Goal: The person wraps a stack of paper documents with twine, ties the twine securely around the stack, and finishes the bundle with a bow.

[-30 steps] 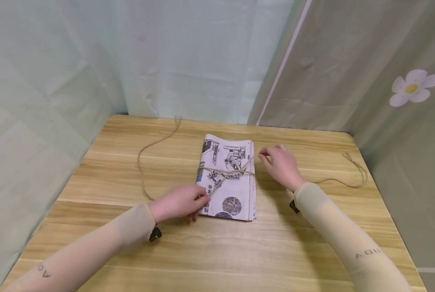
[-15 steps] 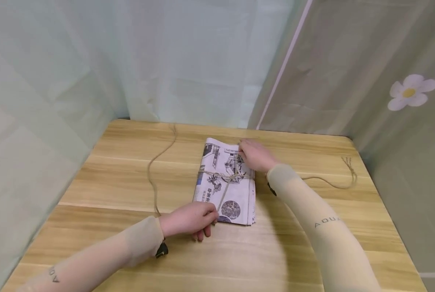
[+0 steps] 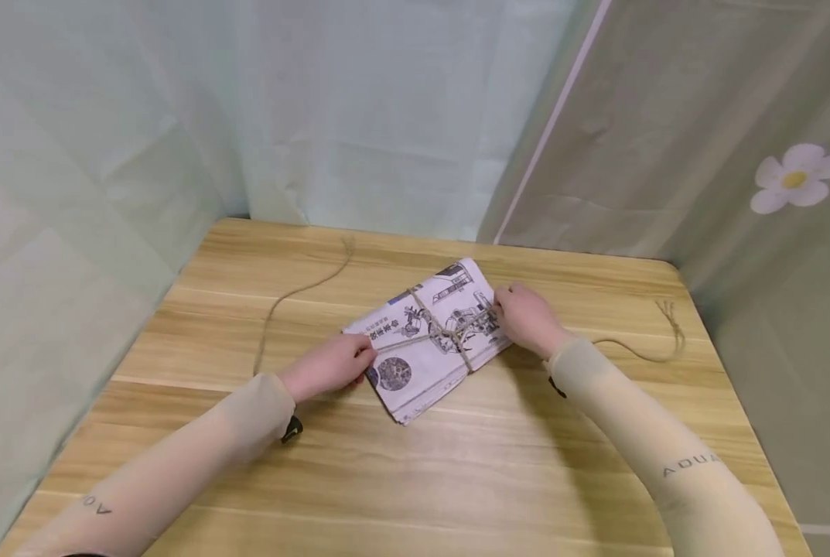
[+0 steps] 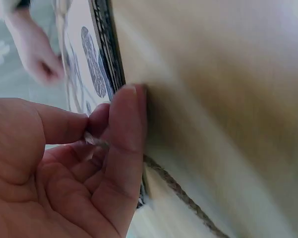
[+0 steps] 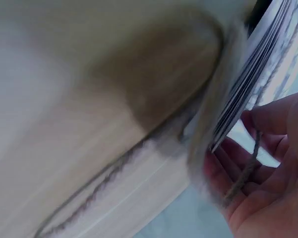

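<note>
Left hand (image 3: 326, 363) pinches twine (image 3: 402, 343) between thumb and fingers at the left short edge of a folded newspaper bundle (image 3: 425, 375); right hand (image 3: 529, 319) pinches it at the right short edge. Both hands cover part of those edges, and the head view hides most fingertips; the right wrist view is badly blurred. Slanted across the middle of the wood-grain table (image 3: 415, 487), the bundle shows black line drawings, a dark round picture and Chinese characters. Twine crosses its top both ways; whether the crossing is knotted is hard to tell. Loose lengths with frayed tips lie either side, partly blocked by pale sleeves (image 3: 171, 464). Curtains (image 3: 373, 116) hang behind, with a white flower (image 3: 796, 179) at right.
</note>
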